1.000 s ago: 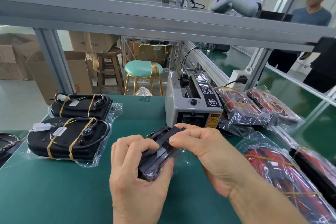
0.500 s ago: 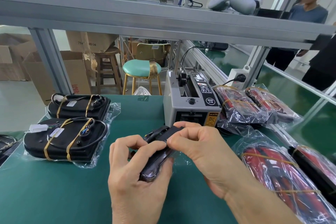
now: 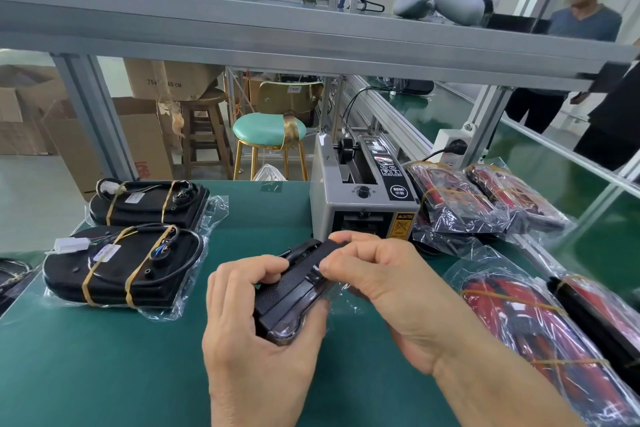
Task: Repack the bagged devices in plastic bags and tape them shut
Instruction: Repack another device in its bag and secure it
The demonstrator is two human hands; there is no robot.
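Observation:
A black device in a clear plastic bag (image 3: 289, 302) is held just above the green table, in front of the tape dispenser (image 3: 363, 198). My left hand (image 3: 256, 329) grips its near end from below and the left side. My right hand (image 3: 381, 281) pinches the bag's folded edge against the device's far end with thumb and fingertips. Loose clear film (image 3: 346, 298) hangs under my right palm. No strip of tape can be made out on the bag.
Two black devices bound with yellow bands (image 3: 124, 267) (image 3: 149, 203) lie in open bags at the left. Bagged red-and-black devices (image 3: 460, 204) (image 3: 540, 333) lie piled at the right. An aluminium shelf (image 3: 311, 42) runs overhead. People (image 3: 585, 21) stand at the far right.
My hands have turned the bagged device a little, so its textured top now faces me. My right fingers stay pinched on the far end. The camera has shifted slightly.

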